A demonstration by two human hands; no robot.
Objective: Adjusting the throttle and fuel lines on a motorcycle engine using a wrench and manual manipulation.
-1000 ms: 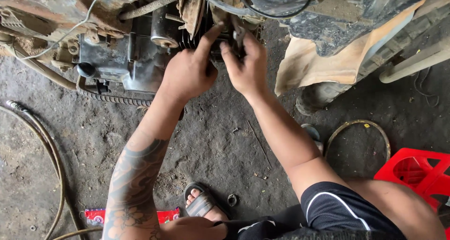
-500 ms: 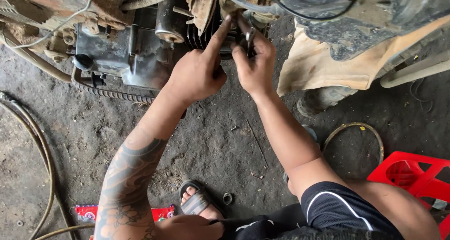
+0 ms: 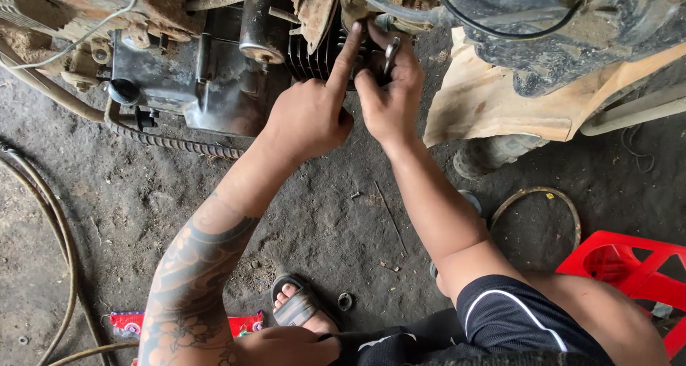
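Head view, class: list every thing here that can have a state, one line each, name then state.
left hand: empty, index finger stretched up against the finned cylinder
right hand: closed round a small metal wrench at the cylinder
finned cylinder: mounted on the engine, dirty
drive chain: hanging slack under the engine
red plastic stool: standing on the ground
sandal: worn on a foot

black finned cylinder [image 3: 314,52], red stool [image 3: 629,273] (plastic), tan cloth [image 3: 493,102]
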